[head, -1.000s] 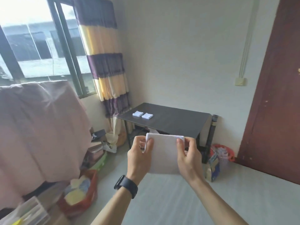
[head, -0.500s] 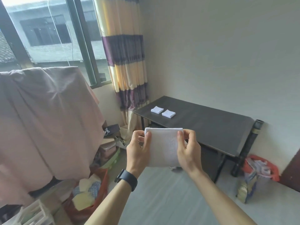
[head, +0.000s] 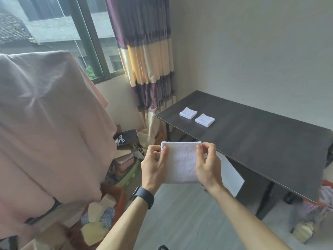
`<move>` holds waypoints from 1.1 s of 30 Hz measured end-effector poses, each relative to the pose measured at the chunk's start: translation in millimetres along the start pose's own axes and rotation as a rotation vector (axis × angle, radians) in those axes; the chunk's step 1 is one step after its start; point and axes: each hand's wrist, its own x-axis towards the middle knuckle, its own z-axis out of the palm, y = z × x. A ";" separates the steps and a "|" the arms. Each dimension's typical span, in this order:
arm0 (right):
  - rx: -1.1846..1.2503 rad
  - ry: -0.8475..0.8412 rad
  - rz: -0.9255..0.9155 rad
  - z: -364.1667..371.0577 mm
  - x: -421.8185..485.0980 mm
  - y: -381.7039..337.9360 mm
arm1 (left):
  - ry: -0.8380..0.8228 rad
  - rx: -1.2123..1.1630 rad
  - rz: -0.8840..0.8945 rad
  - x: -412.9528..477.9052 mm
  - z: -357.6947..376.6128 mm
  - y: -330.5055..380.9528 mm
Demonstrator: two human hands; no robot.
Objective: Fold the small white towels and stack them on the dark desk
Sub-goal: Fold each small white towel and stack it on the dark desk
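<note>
My fingers pinched the top corners of a small white towel. The left hand was on its left edge and the right hand on its right, with both thumbs lying on the near face. The towel hung upright in the air between them, in front of the near edge of the dark desk and not touching it. A white flap showed past my right wrist, and I could not tell whether it was part of the same towel. Two folded towels lay side by side, slightly apart, near the desk's far left corner beside the striped curtain. A black watch sat on my left wrist, and a pink cloth hung at my left.
</note>
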 end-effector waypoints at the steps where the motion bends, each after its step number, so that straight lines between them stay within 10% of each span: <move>1: -0.011 -0.002 0.010 13.9 16.7 9.8 | -0.003 0.001 -0.017 20.9 5.1 -9.7; 33: -0.223 0.049 0.609 241.4 502.0 264.8 | -0.398 0.139 -0.366 588.6 295.2 -152.6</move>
